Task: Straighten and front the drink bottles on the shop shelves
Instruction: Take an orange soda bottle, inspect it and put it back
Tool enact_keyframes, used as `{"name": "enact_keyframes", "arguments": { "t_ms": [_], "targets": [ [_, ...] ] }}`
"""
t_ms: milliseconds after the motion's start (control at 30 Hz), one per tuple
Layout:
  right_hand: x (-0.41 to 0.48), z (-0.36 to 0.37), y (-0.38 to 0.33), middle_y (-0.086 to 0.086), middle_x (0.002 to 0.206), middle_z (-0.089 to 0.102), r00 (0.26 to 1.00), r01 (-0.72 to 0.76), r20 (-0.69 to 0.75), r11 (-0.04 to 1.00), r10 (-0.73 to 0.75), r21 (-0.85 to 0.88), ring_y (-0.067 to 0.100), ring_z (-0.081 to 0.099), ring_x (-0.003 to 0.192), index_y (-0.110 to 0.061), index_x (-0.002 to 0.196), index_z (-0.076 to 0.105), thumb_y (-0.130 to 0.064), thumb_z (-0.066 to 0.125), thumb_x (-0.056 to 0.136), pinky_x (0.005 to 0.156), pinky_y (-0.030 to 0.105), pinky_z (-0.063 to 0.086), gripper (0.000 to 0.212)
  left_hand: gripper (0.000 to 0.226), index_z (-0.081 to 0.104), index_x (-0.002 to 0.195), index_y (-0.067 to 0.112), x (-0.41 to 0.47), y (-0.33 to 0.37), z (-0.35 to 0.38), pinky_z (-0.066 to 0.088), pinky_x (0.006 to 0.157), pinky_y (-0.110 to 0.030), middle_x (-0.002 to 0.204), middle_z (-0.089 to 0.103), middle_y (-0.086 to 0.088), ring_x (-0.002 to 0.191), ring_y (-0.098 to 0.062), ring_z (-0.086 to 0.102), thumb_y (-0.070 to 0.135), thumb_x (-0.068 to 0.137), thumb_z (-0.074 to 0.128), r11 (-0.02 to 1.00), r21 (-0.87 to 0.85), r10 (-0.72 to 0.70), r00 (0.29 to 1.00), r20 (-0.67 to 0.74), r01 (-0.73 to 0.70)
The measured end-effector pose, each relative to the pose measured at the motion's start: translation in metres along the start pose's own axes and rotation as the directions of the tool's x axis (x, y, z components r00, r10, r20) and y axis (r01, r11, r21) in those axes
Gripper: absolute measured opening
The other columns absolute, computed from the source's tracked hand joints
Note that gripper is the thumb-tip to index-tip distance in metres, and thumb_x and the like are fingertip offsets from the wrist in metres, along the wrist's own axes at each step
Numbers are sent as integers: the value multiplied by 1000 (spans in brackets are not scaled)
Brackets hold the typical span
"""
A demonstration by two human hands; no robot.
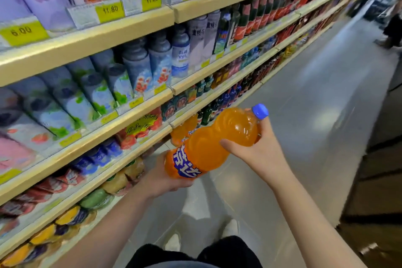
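I hold a large orange soda bottle (214, 141) with a blue cap, lying on its side in front of the shelves, cap pointing right. My left hand (162, 177) cups its base from below, fingers curled round the labelled end. My right hand (260, 148) grips the upper body near the neck, thumb across the front. Just behind it, more orange bottles (182, 129) stand at the edge of a low shelf (150, 144). Rows of drink bottles and cans fill the shelves on the left.
Cream shelf rails with yellow price tags (109, 10) run diagonally to the far right. The grey aisle floor (315, 93) stretches ahead. My white shoes (174, 242) show below. A person's legs (391, 35) stand at the far right end. A dark fixture (380, 180) borders the right side.
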State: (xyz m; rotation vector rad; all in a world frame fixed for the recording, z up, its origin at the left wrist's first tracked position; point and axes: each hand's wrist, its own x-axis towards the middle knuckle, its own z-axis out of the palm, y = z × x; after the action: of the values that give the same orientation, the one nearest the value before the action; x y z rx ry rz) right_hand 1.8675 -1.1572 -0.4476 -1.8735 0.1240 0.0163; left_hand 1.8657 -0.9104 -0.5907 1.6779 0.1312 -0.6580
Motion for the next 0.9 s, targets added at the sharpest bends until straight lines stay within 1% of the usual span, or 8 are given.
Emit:
{"name": "enact_keyframes", "arguments": {
  "t_ms": [167, 233, 300, 367, 533, 633, 800, 900],
  "targets": [
    [73, -8, 11, -27, 112, 68, 981, 38, 190, 998, -27, -52, -3, 69, 101, -39, 131, 49, -33, 94, 68, 70, 14, 57, 78, 86, 39, 108, 66, 29, 4, 10, 63, 64, -30, 108, 68, 27, 94, -2, 71, 24, 60, 97, 996, -89, -15, 990, -141, 2],
    [100, -8, 21, -28, 110, 68, 966, 52, 256, 997, -34, -64, -5, 68, 99, -45, 131, 48, -36, 95, 66, 70, 11, 55, 81, 102, 29, 127, 51, 39, 3, 20, 62, 67, -30, 114, 64, 19, 98, -10, 70, 26, 56, 99, 986, -157, -89, 971, -224, 54],
    [126, -10, 31, -24, 110, 67, 945, 56, 325, 995, -28, -77, -4, 67, 99, -48, 133, 44, -43, 96, 61, 69, 13, 55, 90, 120, 17, 142, 37, 54, 2, 34, 61, 80, -38, 127, 56, 11, 109, -13, 64, 16, 57, 98, 975, -210, -143, 937, -320, 77],
    [153, -12, 38, -24, 115, 62, 906, 64, 424, 993, -18, -95, -4, 64, 101, -55, 130, 39, -51, 95, 55, 74, 15, 51, 94, 120, 18, 148, 26, 68, 1, 48, 56, 93, -47, 133, 56, 0, 114, -19, 62, 3, 58, 95, 953, -291, -205, 891, -406, 87],
    [207, -15, 51, -45, 104, 57, 793, 124, 608, 987, -35, -105, -18, 60, 97, -66, 120, 37, -48, 97, 57, 64, 8, 52, 89, 116, 22, 146, 26, 79, -1, 84, 56, 66, -17, 122, 63, 1, 93, -7, 71, 4, 58, 95, 881, -468, -313, 824, -473, 65],
    [220, -13, 53, -50, 104, 54, 740, 145, 671, 983, -35, -109, -23, 57, 97, -72, 114, 35, -54, 95, 53, 60, 1, 47, 87, 119, 22, 147, 29, 82, 0, 100, 59, 71, -24, 124, 60, 2, 101, -12, 68, 7, 57, 97, 839, -542, -361, 789, -497, 42],
    [232, -2, 66, -49, 105, 54, 674, 193, 737, 976, -58, -100, -23, 57, 96, -61, 129, 38, -51, 95, 55, 58, 1, 47, 94, 119, 25, 145, 31, 93, -17, 109, 58, 73, -21, 123, 58, 5, 108, -14, 64, 17, 53, 99, 818, -574, -403, 754, -519, 42],
    [238, 10, 87, -41, 109, 58, 643, 216, 763, 971, -63, -102, -18, 59, 99, -55, 132, 40, -48, 96, 55, 67, 10, 51, 96, 118, 24, 143, 33, 111, -40, 112, 57, 70, -18, 121, 58, 8, 106, -11, 64, 19, 52, 100, 812, -581, -426, 733, -530, 51]
  ]
}}
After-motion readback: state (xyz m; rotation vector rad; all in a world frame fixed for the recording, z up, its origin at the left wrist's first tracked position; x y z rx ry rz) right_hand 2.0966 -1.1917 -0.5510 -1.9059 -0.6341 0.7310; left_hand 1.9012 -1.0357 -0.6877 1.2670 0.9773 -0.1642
